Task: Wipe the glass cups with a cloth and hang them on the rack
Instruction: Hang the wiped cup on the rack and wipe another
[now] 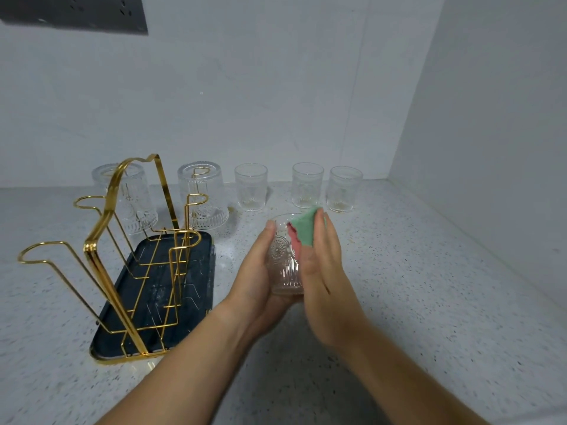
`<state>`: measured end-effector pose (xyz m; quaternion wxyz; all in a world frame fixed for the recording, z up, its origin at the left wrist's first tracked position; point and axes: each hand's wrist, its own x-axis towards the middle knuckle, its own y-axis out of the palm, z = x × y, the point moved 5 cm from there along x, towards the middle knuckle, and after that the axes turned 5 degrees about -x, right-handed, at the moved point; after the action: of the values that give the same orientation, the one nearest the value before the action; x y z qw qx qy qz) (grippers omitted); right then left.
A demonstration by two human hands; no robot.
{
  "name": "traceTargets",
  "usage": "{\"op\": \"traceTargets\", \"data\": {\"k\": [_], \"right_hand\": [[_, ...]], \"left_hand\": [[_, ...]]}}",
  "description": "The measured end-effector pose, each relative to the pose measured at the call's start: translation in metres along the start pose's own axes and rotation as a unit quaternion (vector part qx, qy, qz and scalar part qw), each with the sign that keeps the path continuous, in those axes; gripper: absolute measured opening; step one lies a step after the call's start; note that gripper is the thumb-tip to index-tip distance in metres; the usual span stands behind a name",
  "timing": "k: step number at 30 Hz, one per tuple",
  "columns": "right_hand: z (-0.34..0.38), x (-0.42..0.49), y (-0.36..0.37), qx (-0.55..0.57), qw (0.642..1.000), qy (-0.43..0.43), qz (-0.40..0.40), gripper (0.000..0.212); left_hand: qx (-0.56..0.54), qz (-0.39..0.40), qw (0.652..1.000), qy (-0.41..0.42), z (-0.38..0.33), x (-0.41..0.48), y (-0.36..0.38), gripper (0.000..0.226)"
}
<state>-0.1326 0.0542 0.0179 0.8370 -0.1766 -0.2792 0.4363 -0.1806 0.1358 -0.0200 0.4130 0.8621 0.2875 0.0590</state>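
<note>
Left hand (260, 271) cradles the clear embossed glass cup (283, 266) above the speckled desk (429, 302), grip curled round it, while the right hand (322, 271), fingers flat, presses the green cloth (306, 230) against its side: best turn it steadily, rim included.

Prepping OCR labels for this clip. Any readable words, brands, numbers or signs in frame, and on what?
None readable.
glass cup: embossed flower and ribs only, no letters.
cloth: plain green and red, no print.
rack and tray: no label visible.
wall panel: dark, holes only, too blurred for any marking.
</note>
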Motion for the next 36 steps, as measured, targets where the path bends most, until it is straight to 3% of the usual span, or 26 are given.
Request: {"op": "traceTargets", "data": {"k": [3, 7, 9, 11, 14, 16, 19, 23, 26, 29, 36], "right_hand": [[0.000, -0.015, 0.002, -0.007, 1.000, -0.019, 0.017, 0.052], [-0.004, -0.042, 0.009, -0.043, 0.997, -0.054, 0.039, 0.062], [-0.004, -0.044, 0.008, -0.059, 0.996, -0.059, 0.038, 0.062], [-0.004, -0.031, 0.004, -0.048, 0.998, -0.032, 0.038, 0.061], [-0.004, -0.001, -0.009, 0.023, 0.999, 0.023, 0.010, 0.074], [-0.005, 0.011, -0.014, 0.060, 0.997, 0.046, -0.014, 0.084], [-0.002, 0.004, -0.004, 0.041, 0.999, 0.026, -0.003, 0.073], [0.003, -0.030, 0.012, -0.042, 0.997, -0.057, 0.028, 0.058], [-0.003, -0.043, 0.012, -0.116, 0.990, -0.076, 0.029, 0.066], [-0.003, -0.042, 0.010, -0.176, 0.980, -0.092, 0.023, 0.067], [0.008, 0.006, -0.012, -0.007, 0.999, -0.024, -0.029, 0.049]], "left_hand": [[0.046, 0.012, 0.999, 0.007, 0.003, 0.002, -0.001, 0.070], [-0.009, -0.005, 1.000, 0.026, -0.001, 0.012, -0.009, 0.132], [-0.017, -0.007, 0.999, 0.028, 0.000, 0.015, -0.013, 0.139], [-0.008, 0.006, 0.999, 0.031, -0.001, 0.011, -0.009, 0.124], [0.019, -0.003, 0.999, 0.031, -0.002, 0.006, -0.004, 0.068], [0.012, 0.000, 1.000, 0.019, -0.001, 0.004, -0.001, 0.056], [0.000, 0.003, 1.000, 0.012, -0.001, 0.002, -0.001, 0.063], [0.027, 0.012, 1.000, 0.005, 0.000, 0.001, -0.002, 0.100], [-0.031, -0.005, 0.999, -0.034, 0.003, -0.002, -0.003, 0.085], [-0.042, -0.030, 0.997, -0.060, 0.004, -0.001, -0.004, 0.087], [-0.010, -0.031, 0.998, -0.045, 0.003, 0.002, -0.004, 0.070]]}}
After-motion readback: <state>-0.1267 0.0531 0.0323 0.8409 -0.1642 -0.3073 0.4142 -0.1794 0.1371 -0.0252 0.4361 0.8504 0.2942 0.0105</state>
